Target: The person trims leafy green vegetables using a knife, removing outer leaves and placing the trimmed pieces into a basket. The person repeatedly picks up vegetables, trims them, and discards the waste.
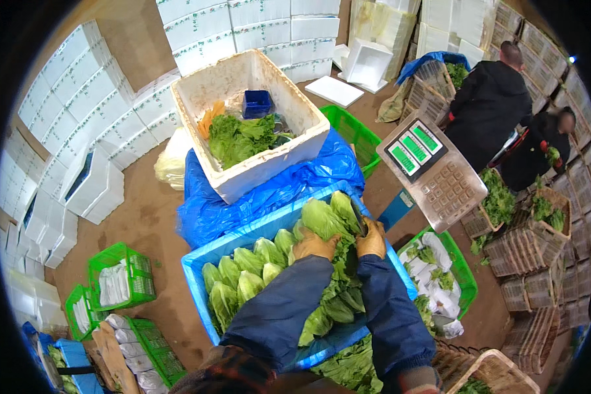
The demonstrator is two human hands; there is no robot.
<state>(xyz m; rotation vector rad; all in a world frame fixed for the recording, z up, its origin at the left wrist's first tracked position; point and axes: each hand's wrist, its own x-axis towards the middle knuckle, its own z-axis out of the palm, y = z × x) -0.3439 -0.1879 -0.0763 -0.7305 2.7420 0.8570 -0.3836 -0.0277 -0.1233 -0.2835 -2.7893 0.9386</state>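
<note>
A crate with a light-blue plastic liner (pixel 202 300) stands before me, holding rows of romaine-like lettuce heads (pixel 249 284). My left hand (pixel 317 245), in a tan glove, is closed around a large lettuce head (pixel 320 216) over the crate's right part. At the crate's right edge my right hand (pixel 373 240), gloved too, grips a dark, narrow object (pixel 358 215) beside another lettuce head; what it is cannot be made out. Loose leaves hang between my forearms. A digital scale's display and keypad unit (pixel 432 170) stands to the right of the crate.
Beyond the crate, a white foam box (pixel 276 162) with leaves rests on blue plastic sheeting (pixel 216 216). A green basket (pixel 468 283) with scraps is at right. Green baskets (pixel 147 290) stand at left. Two people (pixel 492 103) work among wooden-looking crates at upper right.
</note>
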